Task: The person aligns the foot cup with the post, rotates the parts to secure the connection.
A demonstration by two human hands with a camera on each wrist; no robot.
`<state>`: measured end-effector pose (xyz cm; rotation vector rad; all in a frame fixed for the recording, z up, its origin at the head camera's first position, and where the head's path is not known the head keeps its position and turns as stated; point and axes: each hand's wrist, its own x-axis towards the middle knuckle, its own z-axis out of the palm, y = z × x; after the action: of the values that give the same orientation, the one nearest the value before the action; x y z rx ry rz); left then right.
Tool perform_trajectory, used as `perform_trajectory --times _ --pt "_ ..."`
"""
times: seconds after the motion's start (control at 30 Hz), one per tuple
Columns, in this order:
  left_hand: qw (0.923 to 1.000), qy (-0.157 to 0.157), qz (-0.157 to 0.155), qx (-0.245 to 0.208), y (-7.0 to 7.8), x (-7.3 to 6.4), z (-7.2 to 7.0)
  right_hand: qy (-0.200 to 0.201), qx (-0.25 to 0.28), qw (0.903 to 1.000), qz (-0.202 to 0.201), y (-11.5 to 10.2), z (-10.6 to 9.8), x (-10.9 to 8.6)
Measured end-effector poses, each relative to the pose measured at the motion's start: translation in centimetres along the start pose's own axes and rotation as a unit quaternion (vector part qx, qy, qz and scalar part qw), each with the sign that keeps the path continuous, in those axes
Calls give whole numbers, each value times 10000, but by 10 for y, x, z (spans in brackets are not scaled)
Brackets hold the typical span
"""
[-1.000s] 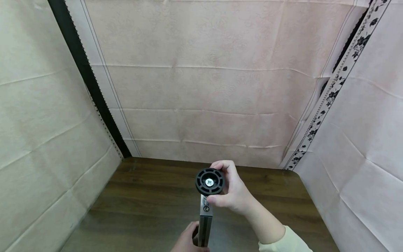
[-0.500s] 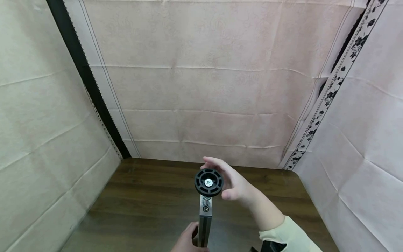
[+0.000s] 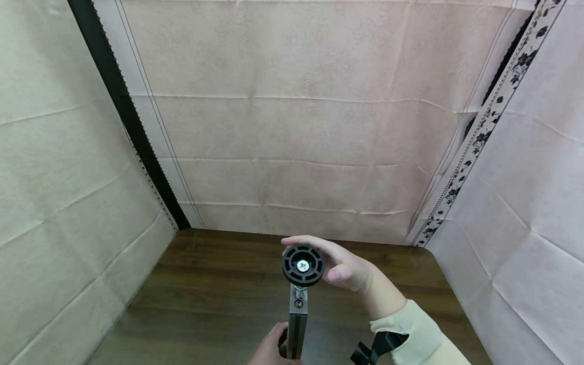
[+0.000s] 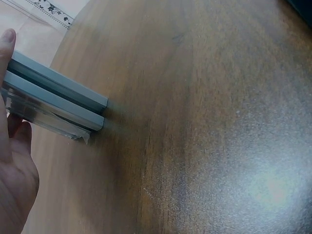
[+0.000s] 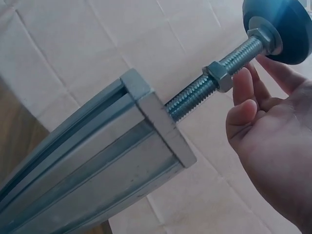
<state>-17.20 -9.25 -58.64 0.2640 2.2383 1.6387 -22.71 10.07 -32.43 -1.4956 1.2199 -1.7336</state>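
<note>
My left hand (image 3: 274,347) holds an aluminium extrusion profile (image 3: 297,329) upright, fingers and thumb around its lower part. In the left wrist view the left hand (image 4: 17,170) grips the slotted profile (image 4: 58,90), with clear film or tape on one side. From the profile's end plate (image 5: 158,119) a threaded rod (image 5: 192,100) with a hex nut (image 5: 218,76) sticks out. At its tip sits a round black levelling foot (image 3: 303,265). My right hand (image 3: 349,266) is beside and behind the foot, index finger stretched along its far rim, thumb apart from it. Whether the fingertips touch is unclear.
A brown wood-grain tabletop (image 3: 205,289) lies below. Pale cloth panels (image 3: 292,126) stand behind and on both sides, with a black strip (image 3: 132,116) at left and a floral band (image 3: 474,137) at right. A black strap (image 3: 380,347) is on the right sleeve.
My right thumb has come off the levelling foot, and the right hand has rolled over, its fingers now stretched behind the rim. The left hand and the profile have hardly moved.
</note>
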Motion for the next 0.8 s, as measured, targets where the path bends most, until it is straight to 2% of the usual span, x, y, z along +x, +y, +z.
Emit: perform_trajectory --times 0.13,0.57,0.8 --pt "10000 74 -12 12 3 -1 0 -73 -129 9999 23 -2 1 3" --pt "9998 176 -39 -10 3 -1 1 239 -554 9981 79 -4 4 2" --pt "9995 164 227 163 -1 0 1 356 -540 9979 -39 0 7 -1"
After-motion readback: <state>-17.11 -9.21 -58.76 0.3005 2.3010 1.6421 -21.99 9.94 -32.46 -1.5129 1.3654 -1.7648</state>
